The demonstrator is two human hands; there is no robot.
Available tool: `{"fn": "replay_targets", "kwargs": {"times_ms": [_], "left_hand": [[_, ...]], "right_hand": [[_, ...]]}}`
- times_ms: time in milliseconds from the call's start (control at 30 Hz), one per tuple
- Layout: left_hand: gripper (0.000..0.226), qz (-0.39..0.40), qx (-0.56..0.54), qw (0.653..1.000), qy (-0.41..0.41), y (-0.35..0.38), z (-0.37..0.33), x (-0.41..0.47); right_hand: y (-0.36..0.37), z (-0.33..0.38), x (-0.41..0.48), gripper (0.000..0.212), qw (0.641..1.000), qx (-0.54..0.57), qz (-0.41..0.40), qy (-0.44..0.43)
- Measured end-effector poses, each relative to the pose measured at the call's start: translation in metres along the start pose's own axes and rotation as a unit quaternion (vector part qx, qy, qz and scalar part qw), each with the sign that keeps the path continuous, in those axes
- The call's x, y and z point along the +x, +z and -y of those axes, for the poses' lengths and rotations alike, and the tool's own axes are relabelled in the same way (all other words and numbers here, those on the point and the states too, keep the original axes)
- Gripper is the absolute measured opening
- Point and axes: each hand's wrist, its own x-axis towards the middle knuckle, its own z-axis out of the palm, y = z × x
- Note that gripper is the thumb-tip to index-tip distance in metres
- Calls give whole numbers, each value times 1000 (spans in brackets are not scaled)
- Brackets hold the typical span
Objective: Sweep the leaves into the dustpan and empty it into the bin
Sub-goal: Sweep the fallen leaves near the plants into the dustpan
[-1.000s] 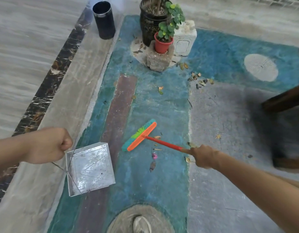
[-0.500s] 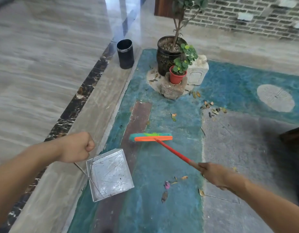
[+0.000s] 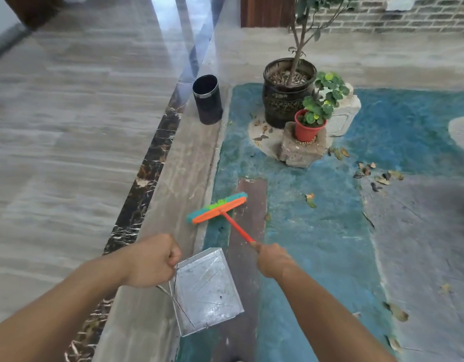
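My left hand (image 3: 152,259) is closed on the thin wire handle of a shiny metal dustpan (image 3: 207,288), which is held low over the painted floor with nothing visible in it. My right hand (image 3: 271,258) grips the red handle of a small broom (image 3: 217,208) with an orange and teal head, which is just ahead of the dustpan. Dry leaves (image 3: 378,176) lie scattered to the right of the plants, and two more leaves (image 3: 309,199) lie mid-floor. A black cylindrical bin (image 3: 207,100) stands open at the back on the stone border.
A large dark pot with a small tree (image 3: 288,92) and a red pot (image 3: 308,126) on a stone block stand behind the broom. More leaves (image 3: 398,312) lie at the lower right. Polished tile floor (image 3: 69,126) spreads to the left, a brick wall (image 3: 408,17) at the back.
The view has lifted and shifted right to left. My right hand has pulled in toward the dustpan, and the broom head has swung left, away from the fallen leaves near my feet.
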Motion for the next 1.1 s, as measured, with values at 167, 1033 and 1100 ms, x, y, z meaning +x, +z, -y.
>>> {"fn": "replay_targets", "kwargs": {"times_ms": [167, 1033, 1100], "left_hand": [[36, 21, 0, 1000, 5, -20, 21, 39], [42, 35, 43, 997, 54, -51, -77, 171], [42, 47, 35, 997, 54, -50, -93, 179]], "right_hand": [[-7, -45, -8, 74, 996, -89, 22, 20], [-119, -269, -31, 58, 986, 45, -27, 161], [-119, -261, -9, 62, 986, 57, -22, 156]]}}
